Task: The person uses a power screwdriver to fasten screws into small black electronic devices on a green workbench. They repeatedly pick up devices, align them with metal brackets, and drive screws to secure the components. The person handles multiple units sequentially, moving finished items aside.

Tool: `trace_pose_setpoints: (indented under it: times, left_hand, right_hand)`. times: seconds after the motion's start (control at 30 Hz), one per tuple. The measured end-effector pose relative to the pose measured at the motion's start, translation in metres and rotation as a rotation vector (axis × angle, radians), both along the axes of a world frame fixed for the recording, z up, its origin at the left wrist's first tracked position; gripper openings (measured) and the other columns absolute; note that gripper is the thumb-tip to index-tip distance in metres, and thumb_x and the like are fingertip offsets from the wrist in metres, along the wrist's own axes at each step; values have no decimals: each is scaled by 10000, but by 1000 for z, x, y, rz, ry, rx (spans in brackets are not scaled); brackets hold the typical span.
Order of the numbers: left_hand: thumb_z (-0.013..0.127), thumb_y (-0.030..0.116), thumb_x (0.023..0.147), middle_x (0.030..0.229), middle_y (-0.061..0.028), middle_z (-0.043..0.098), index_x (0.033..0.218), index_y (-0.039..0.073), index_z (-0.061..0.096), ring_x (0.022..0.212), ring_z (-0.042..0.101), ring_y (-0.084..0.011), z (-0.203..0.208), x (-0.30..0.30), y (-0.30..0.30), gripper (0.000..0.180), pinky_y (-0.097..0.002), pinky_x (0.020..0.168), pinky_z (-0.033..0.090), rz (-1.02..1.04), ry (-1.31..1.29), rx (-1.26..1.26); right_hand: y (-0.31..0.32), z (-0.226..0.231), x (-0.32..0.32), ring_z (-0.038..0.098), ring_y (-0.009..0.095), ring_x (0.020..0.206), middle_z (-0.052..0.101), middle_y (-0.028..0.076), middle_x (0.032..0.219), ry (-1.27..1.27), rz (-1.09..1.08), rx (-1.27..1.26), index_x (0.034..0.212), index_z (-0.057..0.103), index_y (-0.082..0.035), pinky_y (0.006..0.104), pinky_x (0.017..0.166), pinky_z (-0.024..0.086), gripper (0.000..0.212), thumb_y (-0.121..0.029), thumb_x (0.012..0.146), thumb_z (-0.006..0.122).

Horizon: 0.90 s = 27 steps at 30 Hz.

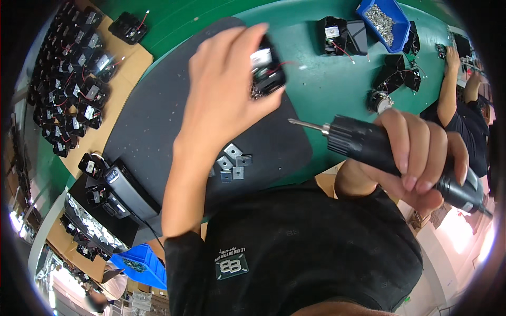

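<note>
Your left fingers (234,46) were curled around a black housing (275,80), slightly blurred, its upper edge under the fingertips and its lower edge against the thumb; whether it touched the black mat (153,113) beneath was unclear. It looked light and stiff, with smooth walls that might slip; those outer walls seemed the best hold, sparing the red wire (281,65), likely its most fragile part. Your right fingers (407,145) were wrapped around a black electric screwdriver (363,142), probably heavier, its tip pointing left, apart from the housing. Square metal plates (226,163) lay nearer you; beyond was the green bench (308,87).
</note>
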<state>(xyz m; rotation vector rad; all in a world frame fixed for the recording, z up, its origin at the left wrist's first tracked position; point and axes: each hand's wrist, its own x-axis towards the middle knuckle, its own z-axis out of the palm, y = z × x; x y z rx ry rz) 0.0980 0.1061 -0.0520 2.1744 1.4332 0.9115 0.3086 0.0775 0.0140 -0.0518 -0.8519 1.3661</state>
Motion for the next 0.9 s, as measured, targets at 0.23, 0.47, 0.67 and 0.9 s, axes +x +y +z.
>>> trace_pose_setpoints:
  times: [0.23, 0.47, 0.67, 0.9]
  left_hand:
    - [798, 234, 679, 1211, -140, 556, 1310, 79, 498, 1118, 536, -322, -11, 34, 32, 716, -410, 932, 400, -165, 7, 135]
    - [721, 60, 722, 962, -98, 668, 911, 48, 680, 888, 643, -281, 25, -55, -39, 194, -380, 801, 500, -97, 51, -102]
    - [767, 66, 667, 969, -57, 596, 961, 63, 665, 867, 601, -256, 28, -52, -99, 311, -377, 740, 487, -165, 73, -463]
    - [769, 57, 691, 898, -95, 570, 875, 21, 619, 842, 592, -286, 16, -54, -103, 239, -396, 730, 490, -54, 131, -512]
  right_hand:
    - [-2, -12, 14, 514, 49, 634, 552, -82, 706, -151, -128, -75, 1061, 626, -196, 220, 696, 396, 342, -133, 761, 776]
    - [31, -48, -10, 433, 92, 746, 516, -63, 846, -352, -318, -36, 1251, 545, -216, 323, 800, 344, 344, -284, 918, 598]
    - [61, -69, -45, 479, 161, 770, 544, 4, 848, -385, -302, -70, 1277, 484, -153, 424, 819, 400, 351, -188, 933, 546]
    - [63, -71, -61, 502, 175, 764, 552, 31, 837, -462, -297, -68, 1272, 480, -118, 445, 817, 417, 357, -140, 920, 537]
